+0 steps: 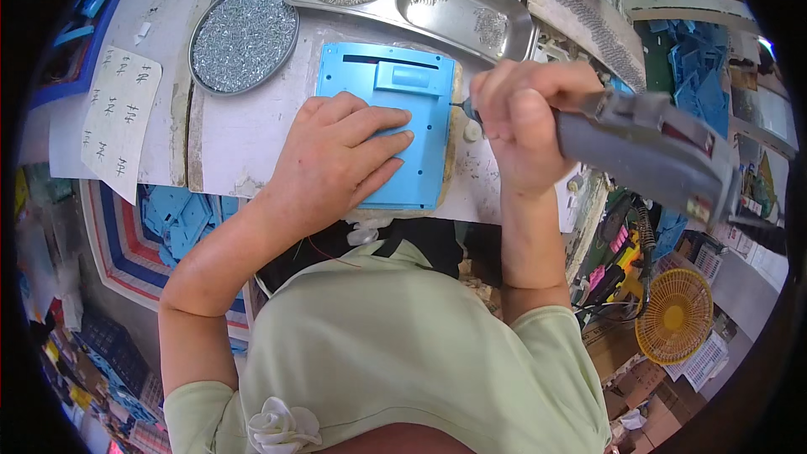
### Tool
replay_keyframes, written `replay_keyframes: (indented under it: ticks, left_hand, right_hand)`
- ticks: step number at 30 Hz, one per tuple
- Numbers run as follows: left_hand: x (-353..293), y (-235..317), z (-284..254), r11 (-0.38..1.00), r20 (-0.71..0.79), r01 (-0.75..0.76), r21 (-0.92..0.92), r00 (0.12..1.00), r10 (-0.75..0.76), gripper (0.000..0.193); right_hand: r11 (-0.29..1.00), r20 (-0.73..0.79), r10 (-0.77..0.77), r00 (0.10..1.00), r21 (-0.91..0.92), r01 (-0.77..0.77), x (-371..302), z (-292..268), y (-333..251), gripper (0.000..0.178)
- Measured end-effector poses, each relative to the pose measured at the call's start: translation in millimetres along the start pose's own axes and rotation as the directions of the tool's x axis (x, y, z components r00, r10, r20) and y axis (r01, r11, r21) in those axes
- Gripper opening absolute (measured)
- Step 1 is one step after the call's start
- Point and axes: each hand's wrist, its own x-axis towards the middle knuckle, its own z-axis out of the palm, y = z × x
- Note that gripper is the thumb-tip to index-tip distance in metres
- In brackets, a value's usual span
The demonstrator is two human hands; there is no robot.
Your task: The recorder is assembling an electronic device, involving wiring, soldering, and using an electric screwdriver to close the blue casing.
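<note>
A light blue plastic panel (425, 145) with a long slot, small holes and a raised block lies on the worktable (239, 139), with a thin board edge showing beneath it. My left hand (340, 151) rests flat across the panel's left half, fingers stretched out towards its middle. In my right hand (530, 113) is a dark grey electric screwdriver (647, 147), held nearly level. Its thin bit points left, beside the panel's right edge; whether it touches the panel I cannot tell.
A round dish (244, 38) full of small silvery screws sits left of the panel. Behind it stands a steel compartment tray (403, 4) with small metal parts. A handwritten paper sheet (122, 118) hangs over the table's left front edge. At the right is a yellow round basket (674, 316).
</note>
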Motion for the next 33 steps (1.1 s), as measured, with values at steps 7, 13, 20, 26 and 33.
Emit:
replay_keyframes:
  ticks: [7,13,20,26,33]
  left_hand:
    - [-1,-1,4,1.0,-0.035,-0.012,0.004,0.999,0.012,0.032]
    - [5,-8,-6,0.975,-0.051,0.136,-0.174,0.988,-0.147,0.035]
    - [35,-42,-46,0.956,-0.18,-0.159,0.248,0.962,0.206,0.039]
    - [-163,-69,-174,0.962,-0.94,0.182,-0.202,0.239,-0.242,0.028]
    - [-564,-150,20,0.294,-0.325,0.211,-0.932,-0.845,-0.424,0.062]
  right_hand:
    - [0.957,0.112,0.075,0.991,0.27,-0.102,-29,7,-52,0.02]
    - [0.962,0.074,0.092,0.993,0.252,-0.108,-34,10,-54,0.024]
    - [0.967,0.193,-0.189,0.963,0.205,0.149,26,13,-86,0.024]
    - [0.956,0.159,-0.25,0.955,0.195,0.218,44,-16,-101,0.017]
    - [0.974,0.095,-0.091,0.991,0.215,0.068,55,-18,-57,0.015]
